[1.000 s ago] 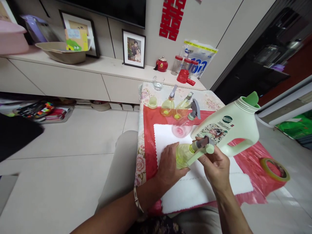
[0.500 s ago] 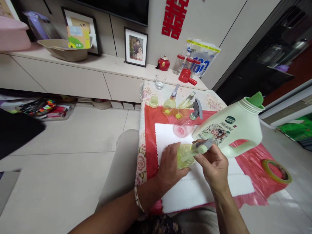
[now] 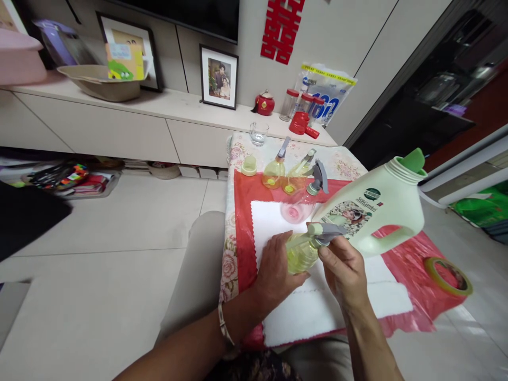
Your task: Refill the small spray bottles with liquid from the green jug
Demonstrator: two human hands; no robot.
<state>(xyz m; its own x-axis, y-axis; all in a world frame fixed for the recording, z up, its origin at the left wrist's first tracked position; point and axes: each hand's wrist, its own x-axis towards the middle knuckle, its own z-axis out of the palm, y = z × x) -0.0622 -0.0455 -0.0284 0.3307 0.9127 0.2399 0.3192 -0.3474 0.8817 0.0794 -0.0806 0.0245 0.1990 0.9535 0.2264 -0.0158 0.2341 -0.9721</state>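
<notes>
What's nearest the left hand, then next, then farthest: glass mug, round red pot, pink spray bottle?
1. Pink spray bottle, just beyond the left hand.
2. Glass mug, far end of the tablecloth.
3. Round red pot, behind, on the cabinet.

The left hand (image 3: 273, 269) grips, cupped, while the right hand (image 3: 346, 269) pinches.

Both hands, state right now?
Left hand: closed around the yellow-green spray bottle.
Right hand: closed, fingers gripping that bottle's spray head near the neck.
</notes>
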